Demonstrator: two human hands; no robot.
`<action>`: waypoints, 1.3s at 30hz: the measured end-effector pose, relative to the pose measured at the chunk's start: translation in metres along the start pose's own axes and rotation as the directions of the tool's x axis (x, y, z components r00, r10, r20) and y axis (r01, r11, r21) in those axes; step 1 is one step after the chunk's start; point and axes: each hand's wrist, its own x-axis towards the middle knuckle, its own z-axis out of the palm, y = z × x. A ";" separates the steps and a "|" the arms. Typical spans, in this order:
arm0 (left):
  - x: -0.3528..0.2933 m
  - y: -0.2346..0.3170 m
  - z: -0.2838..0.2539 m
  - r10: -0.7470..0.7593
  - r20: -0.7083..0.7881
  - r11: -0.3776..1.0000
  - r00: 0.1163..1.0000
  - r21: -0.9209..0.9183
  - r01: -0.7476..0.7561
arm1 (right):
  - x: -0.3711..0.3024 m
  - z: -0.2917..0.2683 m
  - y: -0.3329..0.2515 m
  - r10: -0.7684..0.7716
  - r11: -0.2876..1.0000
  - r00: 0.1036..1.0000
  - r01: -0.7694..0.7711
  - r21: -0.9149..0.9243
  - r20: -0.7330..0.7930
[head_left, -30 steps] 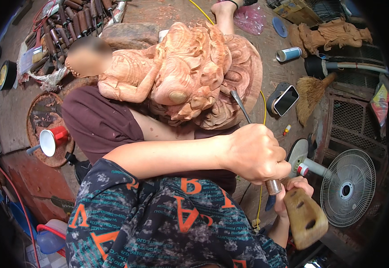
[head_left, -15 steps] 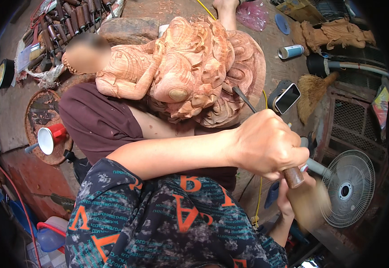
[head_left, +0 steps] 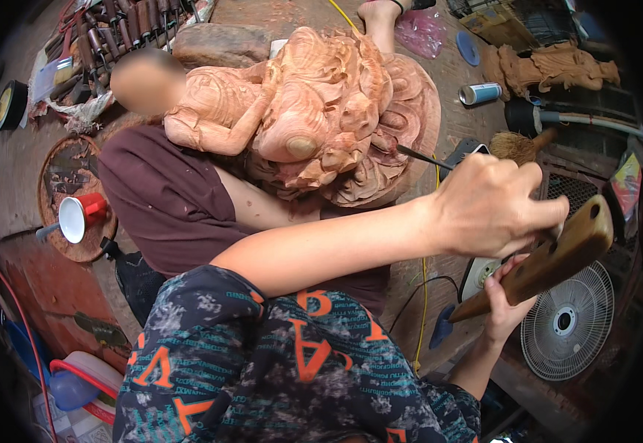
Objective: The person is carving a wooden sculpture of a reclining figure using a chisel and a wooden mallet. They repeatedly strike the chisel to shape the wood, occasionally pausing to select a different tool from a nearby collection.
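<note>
A carved wooden statue [head_left: 314, 118] of a seated figure lies on its side across my lap. My left arm reaches over to the right, and my left hand [head_left: 495, 203] is closed around a carving chisel [head_left: 425, 157]. The chisel's dark blade meets the carved base at the statue's right end; its handle is mostly hidden in my fist. Lower right, my right hand [head_left: 508, 303] grips a flat wooden mallet [head_left: 558, 255] by its narrower part. The mallet's broad end is raised close to my left fist, near the handle end of the chisel.
Many chisels [head_left: 126, 29] lie at the far left by a brush [head_left: 59, 70]. A red cup [head_left: 83, 218] stands on a round tray [head_left: 48, 173] of shavings. A fan [head_left: 565, 321] is at right, near a broom [head_left: 517, 146], a can [head_left: 480, 94] and another carving [head_left: 550, 66].
My left hand and the chisel have shifted right and up, the shaft now lying flatter. The mallet, blurred and lower before, has swung up beside my left fist.
</note>
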 end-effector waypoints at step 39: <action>0.018 -0.023 0.014 -0.221 -0.184 0.975 0.958 -0.002 0.224 | 0.057 -0.008 0.011 -0.115 0.946 0.993 0.099 -0.309 -0.033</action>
